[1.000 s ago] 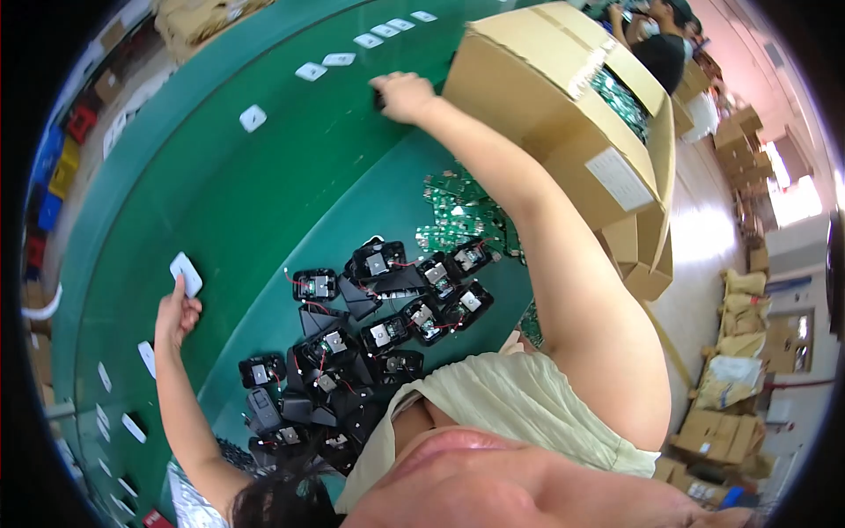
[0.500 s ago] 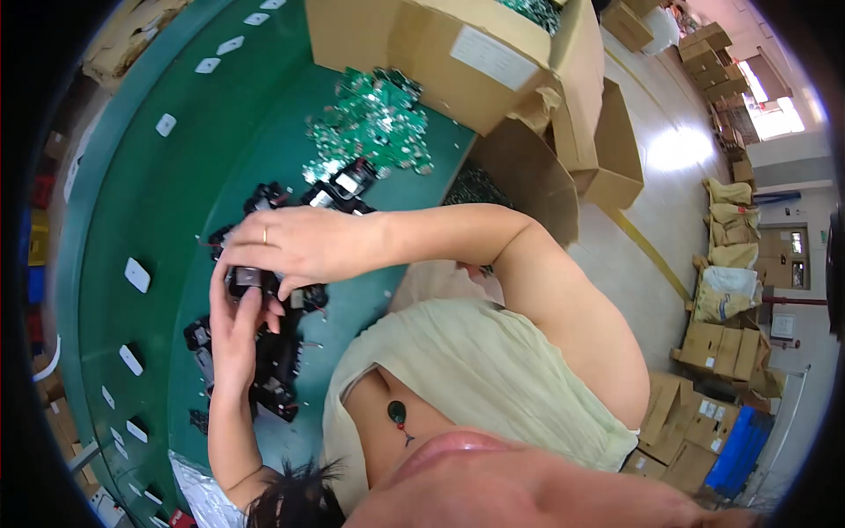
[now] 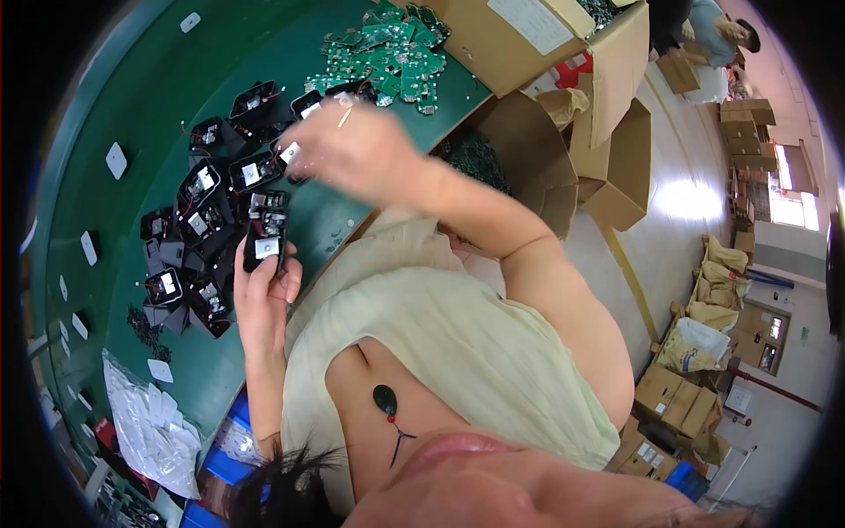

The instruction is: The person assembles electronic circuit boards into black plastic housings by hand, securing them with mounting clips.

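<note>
My left hand (image 3: 268,286) is closed around the lower end of a black plastic housing (image 3: 267,231), with the thumb near a silver part fitted in it. The housing tilts upright toward the pile and shows its open side. Up and to the right, my right hand (image 3: 361,150) is smeared by motion; its fingers hang over the pile's right edge, and what they hold, if anything, cannot be made out. Several similar black housings (image 3: 202,222) with silver parts and thin red and black wires lie heaped on the green work surface (image 3: 321,216).
Green circuit boards (image 3: 387,53) are heaped at the far side by a cardboard box (image 3: 493,44). Another open carton (image 3: 528,145) holds dark pieces. A clear plastic bag (image 3: 154,422) lies at the near left. Cartons (image 3: 678,396) line the floor, where a person (image 3: 709,35) bends far off.
My hands have come apart: the right has moved up and away, while the left keeps a housing. The view has shifted, uncovering more of the pile.
</note>
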Motion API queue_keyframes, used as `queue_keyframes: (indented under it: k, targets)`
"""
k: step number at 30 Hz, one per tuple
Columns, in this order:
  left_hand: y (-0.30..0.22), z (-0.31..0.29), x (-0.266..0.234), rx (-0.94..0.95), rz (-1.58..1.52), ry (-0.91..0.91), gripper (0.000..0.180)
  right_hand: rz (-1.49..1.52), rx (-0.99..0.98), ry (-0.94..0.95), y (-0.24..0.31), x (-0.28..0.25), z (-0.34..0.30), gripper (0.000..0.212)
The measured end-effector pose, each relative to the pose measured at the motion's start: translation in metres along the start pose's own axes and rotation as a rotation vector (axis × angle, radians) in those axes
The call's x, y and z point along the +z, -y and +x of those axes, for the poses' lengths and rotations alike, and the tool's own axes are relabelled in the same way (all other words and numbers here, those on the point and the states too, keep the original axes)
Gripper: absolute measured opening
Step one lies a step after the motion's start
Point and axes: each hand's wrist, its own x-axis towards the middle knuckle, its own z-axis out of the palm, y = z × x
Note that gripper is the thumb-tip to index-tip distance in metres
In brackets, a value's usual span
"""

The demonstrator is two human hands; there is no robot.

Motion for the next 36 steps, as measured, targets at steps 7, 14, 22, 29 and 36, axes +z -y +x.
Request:
queue_keyframes:
  k: [7,14,22,29,36]
  targets:
    - [0.000,-0.010,-0.012,-0.002,-0.016,0.024,0.028,-0.707,0.360,0.208,-0.181,-0.034,-0.018,0.019]
    - [-0.005,-0.016,0.004,0.069,-0.025,-0.047,0.031,-0.650,0.393,0.295,-0.196,-0.033,0.005,0.014]
    - [-0.009,0.003,0.007,0.091,-0.029,-0.036,0.021,0.790,0.900,0.070,-0.074,-0.014,0.012,0.018]
    - [-0.010,0.009,0.006,0.219,-0.041,-0.155,0.018,1.046,0.856,0.144,0.017,0.009,0.001,0.019]
    - [-0.005,0.005,-0.001,0.226,0.007,-0.231,0.016,1.124,0.823,0.242,0.054,0.014,-0.001,0.019]
